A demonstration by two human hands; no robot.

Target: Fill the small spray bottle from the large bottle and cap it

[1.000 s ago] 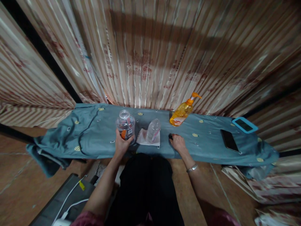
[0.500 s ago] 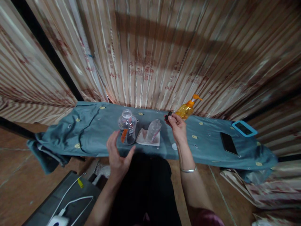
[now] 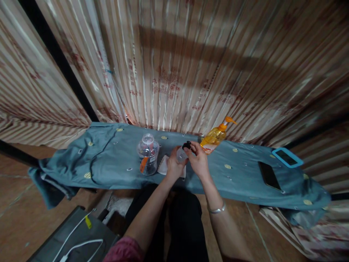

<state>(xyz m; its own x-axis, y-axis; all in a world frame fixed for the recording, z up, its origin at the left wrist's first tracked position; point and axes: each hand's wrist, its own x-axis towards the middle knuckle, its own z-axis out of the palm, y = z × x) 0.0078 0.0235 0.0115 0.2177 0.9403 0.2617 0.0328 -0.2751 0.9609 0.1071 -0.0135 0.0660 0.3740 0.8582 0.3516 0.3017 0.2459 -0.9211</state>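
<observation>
L hand grips small bottle, R hand pinches black cap, jar beside.

A single camera, worn on the person's head, looks forward and steeply down. Both forearms rise from the bottom edge of the frame toward the middle, where the left hand and right hand meet close together. The narrow desk, draped in blue-grey cloth, runs across the frame at mid-height, near enough for small items to be made out. A striped curtain fills the upper half. The wide lens bends straight lines near the edges, and floor shows at the lower left.
</observation>
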